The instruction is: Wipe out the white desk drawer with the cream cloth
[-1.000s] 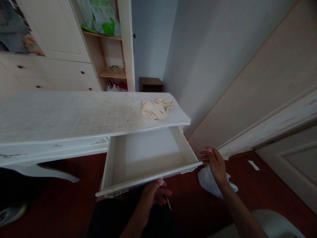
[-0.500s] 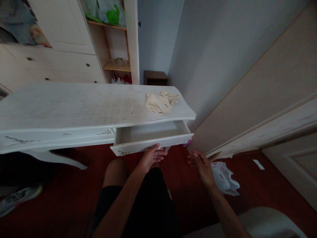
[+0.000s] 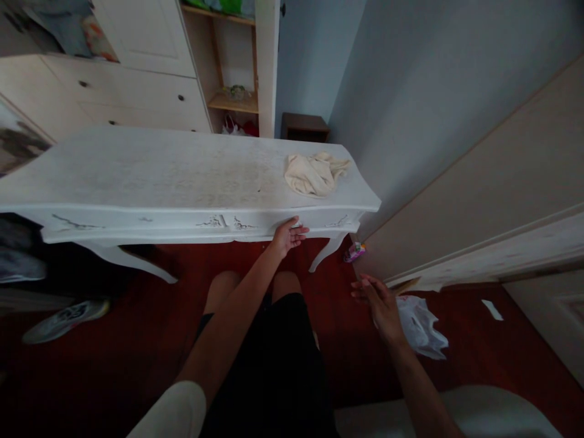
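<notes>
My left hand [image 3: 288, 237] is at the front of the right drawer [image 3: 314, 220] of a white table, its thumb and fingers closed around a small pale knob that they mostly cover. That drawer sits flush with the table's front. Off to the right, my right hand [image 3: 378, 307] hangs in the air above the red floor, holding nothing, with its fingers loosely apart. A crumpled cream cloth [image 3: 314, 174] lies on the right part of the scuffed white tabletop [image 3: 182, 173].
Behind the table stands a cream cabinet [image 3: 137, 79] with open shelves. A white plastic bag [image 3: 422, 328] and a pink package [image 3: 354, 251] lie on the floor at right. A shoe [image 3: 66, 320] is at lower left. The wall [image 3: 410, 109] borders the right side.
The right drawer, pulled out before, has slid in until shut, with my left hand moving forward on its front. My right hand stays about where it was. The view has shifted.
</notes>
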Action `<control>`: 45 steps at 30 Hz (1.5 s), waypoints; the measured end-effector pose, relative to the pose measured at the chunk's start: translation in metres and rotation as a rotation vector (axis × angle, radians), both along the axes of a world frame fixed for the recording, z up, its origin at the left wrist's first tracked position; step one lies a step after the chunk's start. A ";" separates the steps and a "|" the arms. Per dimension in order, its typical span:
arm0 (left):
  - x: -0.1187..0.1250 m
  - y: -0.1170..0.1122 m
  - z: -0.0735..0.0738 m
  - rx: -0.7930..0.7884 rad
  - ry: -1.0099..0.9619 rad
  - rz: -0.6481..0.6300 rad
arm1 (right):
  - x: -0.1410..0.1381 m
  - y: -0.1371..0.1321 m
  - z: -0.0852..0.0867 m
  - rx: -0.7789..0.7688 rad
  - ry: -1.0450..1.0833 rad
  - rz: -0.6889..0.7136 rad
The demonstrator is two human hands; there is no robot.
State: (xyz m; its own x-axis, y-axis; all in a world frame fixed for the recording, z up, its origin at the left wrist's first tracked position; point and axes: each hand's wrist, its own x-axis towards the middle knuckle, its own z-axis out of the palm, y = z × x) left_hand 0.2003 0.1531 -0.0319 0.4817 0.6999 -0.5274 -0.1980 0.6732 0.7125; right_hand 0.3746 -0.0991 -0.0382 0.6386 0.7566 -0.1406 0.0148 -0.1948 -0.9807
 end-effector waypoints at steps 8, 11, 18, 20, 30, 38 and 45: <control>-0.004 0.016 -0.002 0.045 -0.037 -0.094 | -0.023 0.033 0.011 0.042 0.044 0.086; -0.007 0.017 -0.003 0.073 -0.002 -0.119 | -0.036 0.048 0.014 0.069 0.072 0.150; -0.017 0.003 -0.001 0.187 0.096 -0.113 | -0.065 0.067 0.018 0.098 0.117 0.267; -0.028 -0.004 0.004 0.221 0.170 -0.127 | -0.070 0.071 0.019 0.092 0.122 0.277; -0.118 0.028 0.075 0.836 0.233 0.275 | -0.059 0.125 0.049 0.247 0.042 0.221; -0.163 0.113 0.089 1.072 0.685 0.469 | -0.016 0.194 0.073 0.439 -0.242 -0.035; -0.167 0.110 0.089 1.045 0.617 0.463 | 0.048 0.245 0.080 0.382 -0.386 -0.168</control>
